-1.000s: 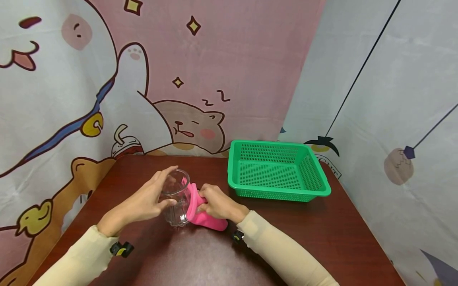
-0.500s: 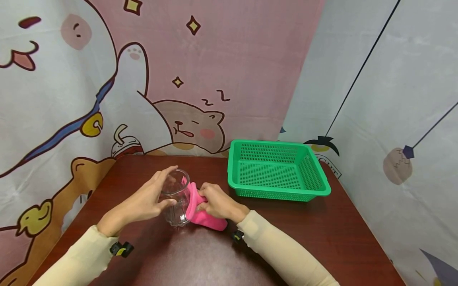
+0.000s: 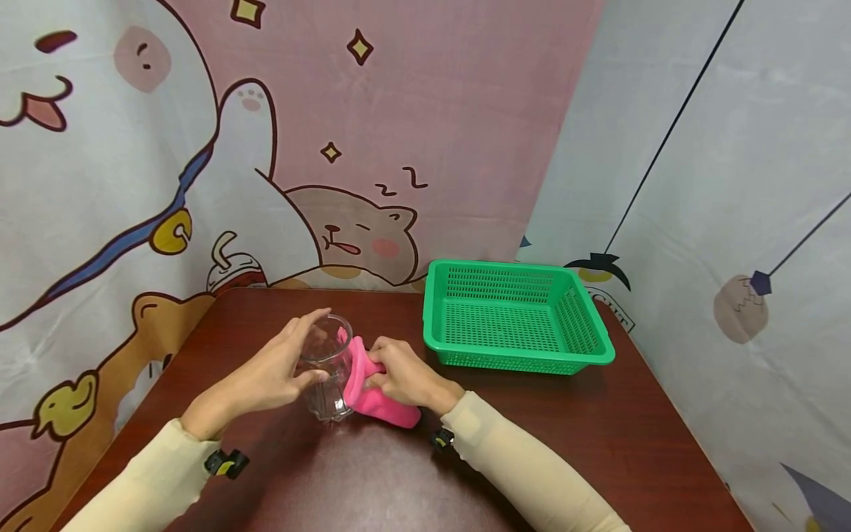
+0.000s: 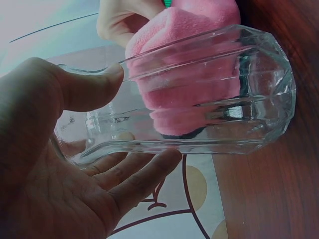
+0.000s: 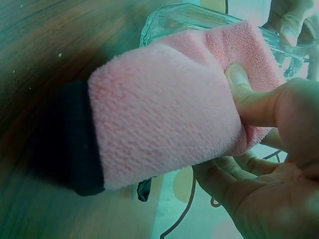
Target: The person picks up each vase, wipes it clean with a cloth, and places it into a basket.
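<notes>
A clear glass jar with a round rim and faceted sides stands upright on the table. My left hand holds it near the top, thumb on the near side and fingers round the far side. My right hand pinches a folded pink fleecy cloth between thumb and fingers. A dark band edges the cloth's lower end. In the left wrist view the cloth shows through the jar, right at its side wall. Part of the right hand's fingers is hidden behind the cloth.
A green plastic basket with slotted walls stands at the back right of the dark red-brown table. A printed cartoon curtain hangs behind the table and along its sides.
My right hand and the pink cloth have shifted very slightly up and to the left against the jar. The left hand and the jar have stayed in place.
</notes>
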`<state>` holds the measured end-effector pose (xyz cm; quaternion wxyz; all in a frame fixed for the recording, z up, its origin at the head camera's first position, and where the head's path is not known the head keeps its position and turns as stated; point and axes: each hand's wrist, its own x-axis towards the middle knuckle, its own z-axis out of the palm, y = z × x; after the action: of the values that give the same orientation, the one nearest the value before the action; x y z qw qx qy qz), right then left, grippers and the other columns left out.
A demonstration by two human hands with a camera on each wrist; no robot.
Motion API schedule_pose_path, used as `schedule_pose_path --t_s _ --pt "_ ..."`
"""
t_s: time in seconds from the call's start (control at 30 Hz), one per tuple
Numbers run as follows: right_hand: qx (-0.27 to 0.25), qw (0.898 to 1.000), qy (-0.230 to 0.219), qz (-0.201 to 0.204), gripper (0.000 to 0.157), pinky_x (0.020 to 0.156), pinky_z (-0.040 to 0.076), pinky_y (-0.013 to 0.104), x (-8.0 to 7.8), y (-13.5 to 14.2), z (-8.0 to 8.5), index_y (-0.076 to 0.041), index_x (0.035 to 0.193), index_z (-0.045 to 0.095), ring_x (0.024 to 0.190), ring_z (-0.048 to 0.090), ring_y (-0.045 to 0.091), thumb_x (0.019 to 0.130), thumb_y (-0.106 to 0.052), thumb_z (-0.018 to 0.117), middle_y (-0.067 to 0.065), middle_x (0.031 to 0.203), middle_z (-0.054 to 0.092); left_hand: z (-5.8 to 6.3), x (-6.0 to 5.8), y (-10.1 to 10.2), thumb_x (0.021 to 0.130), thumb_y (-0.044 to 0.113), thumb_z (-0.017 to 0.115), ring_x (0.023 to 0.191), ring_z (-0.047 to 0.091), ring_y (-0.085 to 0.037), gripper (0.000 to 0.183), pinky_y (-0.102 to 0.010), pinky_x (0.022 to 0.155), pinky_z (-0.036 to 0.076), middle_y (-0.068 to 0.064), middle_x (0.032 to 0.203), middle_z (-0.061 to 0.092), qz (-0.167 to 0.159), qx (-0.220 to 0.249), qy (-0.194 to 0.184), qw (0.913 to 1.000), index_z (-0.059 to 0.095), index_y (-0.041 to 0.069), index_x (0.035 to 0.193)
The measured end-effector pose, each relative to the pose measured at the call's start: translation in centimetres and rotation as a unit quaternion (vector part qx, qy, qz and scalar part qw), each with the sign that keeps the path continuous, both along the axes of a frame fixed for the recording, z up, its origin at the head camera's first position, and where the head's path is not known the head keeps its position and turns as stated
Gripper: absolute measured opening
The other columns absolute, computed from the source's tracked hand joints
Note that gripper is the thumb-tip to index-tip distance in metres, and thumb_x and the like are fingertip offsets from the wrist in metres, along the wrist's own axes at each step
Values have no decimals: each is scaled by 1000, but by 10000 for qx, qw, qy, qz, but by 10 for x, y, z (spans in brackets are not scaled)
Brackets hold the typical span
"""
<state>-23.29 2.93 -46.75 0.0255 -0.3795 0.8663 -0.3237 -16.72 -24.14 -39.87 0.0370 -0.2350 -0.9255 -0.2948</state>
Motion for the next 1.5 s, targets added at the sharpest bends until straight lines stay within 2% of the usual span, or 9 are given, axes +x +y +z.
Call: schedule_pose_path --t_s 0.3,0.87,1.13,1.5 --pt "-181 9998 108 -65 11 93 61 24 3 -1 7 -11 113 93 105 71 11 104 -16 90 3 112 77 0 0 0 96 8 96 128 73 -34 103 -35 88 67 -20 145 66 -12 12 -9 10000 32 12 177" --pt "-682 9974 201 -102 11 83 56 22 3 -4 16 -9 113 92 95 66 9 103 -14 91 2 106 74 -1 0 -1 98 8 94 135 72 -38 101 -42 95 71 -20 146 64 -39 121 -37 9999 32 11 177" --pt "-975 9948 287 -19 13 85 58 22 2 -5 22 -10 114 93 98 67 10 101 -10 90 3 106 77 -2 0 -1 96 6 95 134 70 -36 103 -37 92 71 -20 145 63 -61 172 -59 9998 32 9 178" --pt "-1192 9923 334 -98 14 78 54 22 2 -6 34 -9 114 91 92 64 12 100 -7 90 5 103 76 0 0 -1 95 6 96 125 70 -31 102 -30 85 65 -17 143 65 -42 63 31 10000 34 8 176"
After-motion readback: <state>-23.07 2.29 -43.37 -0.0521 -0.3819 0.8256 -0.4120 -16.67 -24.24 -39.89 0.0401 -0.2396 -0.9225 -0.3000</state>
